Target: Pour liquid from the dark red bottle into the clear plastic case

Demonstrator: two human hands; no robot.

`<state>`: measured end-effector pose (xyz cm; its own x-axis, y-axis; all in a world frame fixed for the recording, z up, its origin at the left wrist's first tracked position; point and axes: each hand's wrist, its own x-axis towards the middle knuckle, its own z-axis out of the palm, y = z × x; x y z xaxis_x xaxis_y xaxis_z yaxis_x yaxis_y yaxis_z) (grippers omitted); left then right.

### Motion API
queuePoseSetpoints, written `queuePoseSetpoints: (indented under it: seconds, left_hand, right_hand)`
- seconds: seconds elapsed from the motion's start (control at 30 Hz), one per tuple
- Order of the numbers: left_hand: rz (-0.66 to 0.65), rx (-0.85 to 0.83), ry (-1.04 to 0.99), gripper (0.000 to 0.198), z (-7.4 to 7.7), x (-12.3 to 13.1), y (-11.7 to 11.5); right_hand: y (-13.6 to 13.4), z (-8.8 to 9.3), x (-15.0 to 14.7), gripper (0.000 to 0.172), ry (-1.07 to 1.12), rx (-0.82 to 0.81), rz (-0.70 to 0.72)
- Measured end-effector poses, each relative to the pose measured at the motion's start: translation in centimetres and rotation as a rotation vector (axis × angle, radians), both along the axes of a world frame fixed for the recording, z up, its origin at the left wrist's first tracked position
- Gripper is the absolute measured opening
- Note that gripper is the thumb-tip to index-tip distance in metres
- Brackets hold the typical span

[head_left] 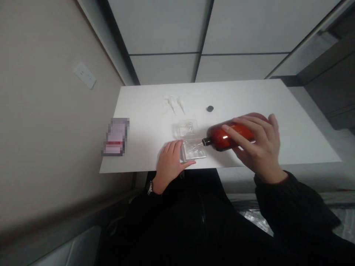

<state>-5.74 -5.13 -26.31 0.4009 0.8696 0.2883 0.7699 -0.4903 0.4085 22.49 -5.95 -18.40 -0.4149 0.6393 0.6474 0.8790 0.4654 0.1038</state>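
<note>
My right hand [257, 147] is wrapped around a large amber bottle [222, 137], tipped nearly onto its side with its open black neck pointing left. The neck is over the right part of a small clear square container [194, 150], and a thin clear stream seems to run from it. Around the container's left side, my left hand [169, 159] steadies it, thumb along the front edge and fingers at the back left corner. Just behind lies a clear square piece with a round feature [188, 128], perhaps a lid. A small black cap [210, 108] rests behind the bottle.
Two white pointed nozzle-like pieces [176, 105] lie toward the back of the white table [299, 136]. A blurred-out pinkish rectangular item [115, 136] is at the left edge. Beyond stand white panels [166, 26]; a wall with a socket [84, 75] is on the left.
</note>
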Motion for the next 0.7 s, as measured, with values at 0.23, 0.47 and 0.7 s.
queuePoseSetpoints:
  seconds: [0.23,0.47,0.7]
  left_hand:
    - [0.001,-0.006,-0.010,0.080,0.04,0.04,-0.06]
    - [0.006,0.004,0.003,0.082,0.12,0.13,-0.07]
    - [0.004,0.018,0.002,0.081,0.10,0.10,-0.07]
  right_hand:
    - [0.01,-0.04,0.02,0.089,0.005,-0.017,-0.006]
    - [0.02,-0.13,0.06,0.093,0.013,-0.028,-0.012]
    - [0.05,-0.08,0.05,0.092,-0.017,-0.011,-0.019]
